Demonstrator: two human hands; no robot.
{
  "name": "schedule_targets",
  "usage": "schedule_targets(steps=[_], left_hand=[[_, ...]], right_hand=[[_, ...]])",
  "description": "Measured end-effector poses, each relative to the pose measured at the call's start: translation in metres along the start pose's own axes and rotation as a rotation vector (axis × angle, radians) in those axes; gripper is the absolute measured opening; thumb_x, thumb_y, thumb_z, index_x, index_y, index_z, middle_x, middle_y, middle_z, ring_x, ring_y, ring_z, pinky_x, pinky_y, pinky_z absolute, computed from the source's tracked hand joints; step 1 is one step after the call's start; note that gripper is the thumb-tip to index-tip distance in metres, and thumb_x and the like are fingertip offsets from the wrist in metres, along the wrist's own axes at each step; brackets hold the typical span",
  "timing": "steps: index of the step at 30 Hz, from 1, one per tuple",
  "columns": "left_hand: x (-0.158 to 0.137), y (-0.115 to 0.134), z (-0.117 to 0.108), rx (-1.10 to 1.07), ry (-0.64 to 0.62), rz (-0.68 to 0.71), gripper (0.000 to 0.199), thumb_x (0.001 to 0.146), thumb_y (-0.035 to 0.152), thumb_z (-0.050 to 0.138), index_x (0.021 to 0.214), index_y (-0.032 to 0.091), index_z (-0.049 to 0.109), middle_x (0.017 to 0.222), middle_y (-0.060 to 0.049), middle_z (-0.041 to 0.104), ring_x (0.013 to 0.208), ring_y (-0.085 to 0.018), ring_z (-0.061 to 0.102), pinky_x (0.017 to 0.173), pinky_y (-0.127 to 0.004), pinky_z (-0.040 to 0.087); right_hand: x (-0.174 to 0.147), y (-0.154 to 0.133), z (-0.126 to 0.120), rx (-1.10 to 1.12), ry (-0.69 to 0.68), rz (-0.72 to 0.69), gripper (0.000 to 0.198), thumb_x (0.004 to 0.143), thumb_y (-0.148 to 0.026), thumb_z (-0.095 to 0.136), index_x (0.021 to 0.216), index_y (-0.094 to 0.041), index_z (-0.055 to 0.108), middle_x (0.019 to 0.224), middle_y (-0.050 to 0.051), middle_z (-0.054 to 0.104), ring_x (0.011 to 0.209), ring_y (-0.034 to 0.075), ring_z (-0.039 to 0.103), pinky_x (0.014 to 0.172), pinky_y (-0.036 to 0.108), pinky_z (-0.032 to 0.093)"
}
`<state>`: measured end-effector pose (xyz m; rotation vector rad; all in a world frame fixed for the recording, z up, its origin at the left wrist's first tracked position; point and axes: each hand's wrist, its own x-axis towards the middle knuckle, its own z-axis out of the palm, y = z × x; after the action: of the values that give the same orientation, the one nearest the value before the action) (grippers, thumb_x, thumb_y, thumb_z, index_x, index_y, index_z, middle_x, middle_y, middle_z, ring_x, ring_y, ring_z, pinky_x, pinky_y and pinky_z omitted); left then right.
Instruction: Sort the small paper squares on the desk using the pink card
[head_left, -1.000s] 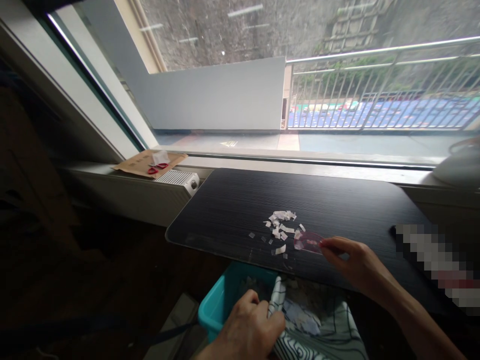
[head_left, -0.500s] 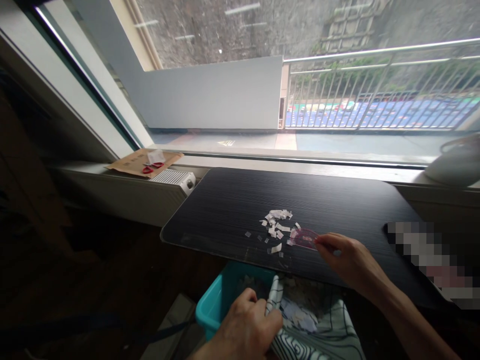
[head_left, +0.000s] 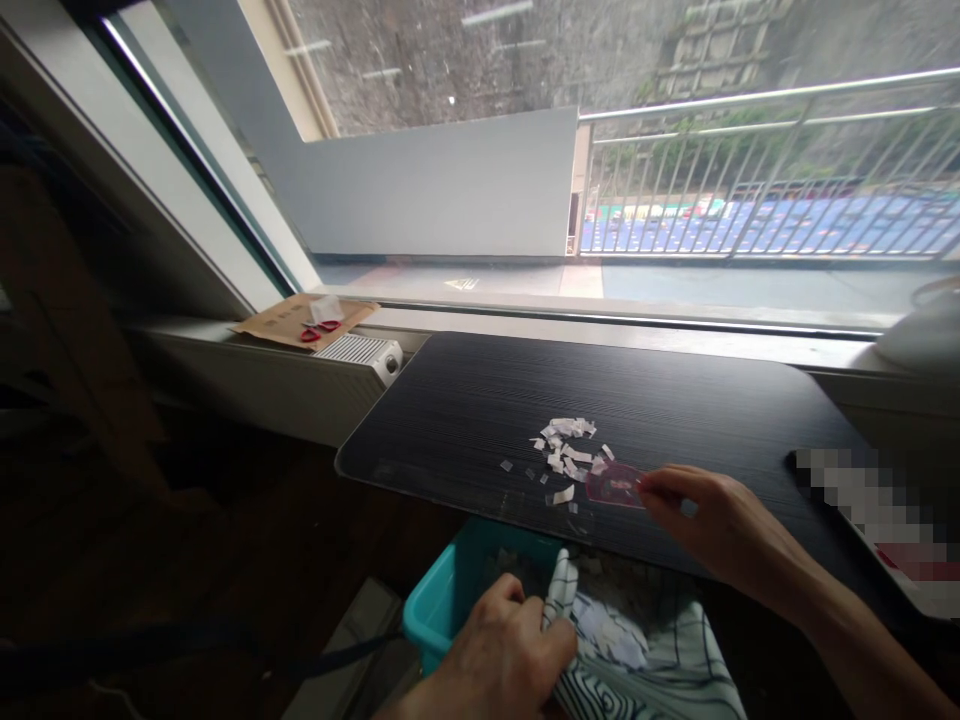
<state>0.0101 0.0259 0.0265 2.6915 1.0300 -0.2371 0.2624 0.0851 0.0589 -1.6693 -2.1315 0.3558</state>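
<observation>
My right hand (head_left: 697, 500) pinches the right end of a translucent pink plastic card (head_left: 616, 484) with a small printed picture. The card lies low over the black tabletop (head_left: 465, 400), its left edge beside a loose pile of small white paper scraps (head_left: 568, 430). A few clear bits are scattered nearer the front edge. Below that edge, my left hand (head_left: 510, 630) is closed on the rim of a white cloth bag (head_left: 637, 690) with dark line patterns. Inside the bag are paper pieces (head_left: 611, 630). Left of it stands a turquoise plastic bin (head_left: 442, 600), partly covered by my left hand, with pale scraps in it.
A dark-framed device (head_left: 862, 520) with a blurred-out screen lies at the table's right. On the sill to the left, red-handled scissors (head_left: 321, 330) rest on a brown envelope (head_left: 277, 318), beside a white radiator (head_left: 360, 360). A large window runs behind the table.
The whole view has shifted slightly, so things appear farther right. The pink card now shows more of its face beside the scraps. My left hand keeps its grip on the bag.
</observation>
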Motion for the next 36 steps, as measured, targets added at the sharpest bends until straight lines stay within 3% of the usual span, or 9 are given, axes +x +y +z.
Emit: schedule_targets(steps=[6, 13, 23, 30, 36], left_hand=[[0.001, 0.0, -0.003, -0.004, -0.007, 0.001, 0.031, 0.066, 0.041, 0.075, 0.082, 0.019, 0.059, 0.077, -0.003, 0.064, 0.067, -0.02, 0.057, 0.079, -0.033, 0.043], [-0.002, 0.001, -0.003, -0.063, 0.038, -0.024, 0.029, 0.069, 0.041, 0.075, 0.081, 0.02, 0.059, 0.077, -0.002, 0.064, 0.068, -0.019, 0.057, 0.079, -0.034, 0.043], [-0.002, 0.002, -0.007, -0.108, 0.032, -0.028, 0.03, 0.068, 0.04, 0.076, 0.084, 0.02, 0.06, 0.08, -0.001, 0.064, 0.072, -0.019, 0.056, 0.082, -0.034, 0.043], [-0.005, 0.008, -0.015, -0.151, 0.012, -0.095, 0.035, 0.063, 0.037, 0.081, 0.083, 0.02, 0.059, 0.083, 0.0, 0.064, 0.078, -0.02, 0.057, 0.081, -0.032, 0.042], [-0.005, 0.009, -0.013, -0.117, 0.035, -0.084, 0.033, 0.064, 0.036, 0.081, 0.084, 0.021, 0.059, 0.082, 0.001, 0.064, 0.078, -0.019, 0.057, 0.084, -0.033, 0.042]], right_hand=[[0.012, -0.017, 0.004, -0.012, -0.054, -0.136, 0.025, 0.09, -0.024, 0.047, 0.079, -0.022, 0.069, 0.077, 0.001, 0.069, 0.072, 0.016, 0.062, 0.065, 0.025, 0.043], [-0.001, 0.005, -0.01, -0.106, 0.002, -0.015, 0.02, 0.087, -0.026, 0.051, 0.081, -0.022, 0.07, 0.077, 0.001, 0.069, 0.07, 0.016, 0.062, 0.064, 0.026, 0.042], [-0.024, 0.011, -0.019, -0.118, -0.106, -0.016, 0.021, 0.085, -0.023, 0.051, 0.079, -0.024, 0.072, 0.075, 0.001, 0.07, 0.066, 0.016, 0.062, 0.062, 0.025, 0.044], [-0.029, 0.014, -0.017, -0.06, -0.082, 0.017, 0.021, 0.086, -0.023, 0.05, 0.085, -0.023, 0.072, 0.081, 0.002, 0.071, 0.071, 0.016, 0.064, 0.067, 0.026, 0.046], [-0.045, 0.014, -0.024, -0.021, -0.106, -0.008, 0.019, 0.084, -0.024, 0.054, 0.08, -0.024, 0.073, 0.078, 0.001, 0.072, 0.067, 0.015, 0.065, 0.062, 0.023, 0.047]])
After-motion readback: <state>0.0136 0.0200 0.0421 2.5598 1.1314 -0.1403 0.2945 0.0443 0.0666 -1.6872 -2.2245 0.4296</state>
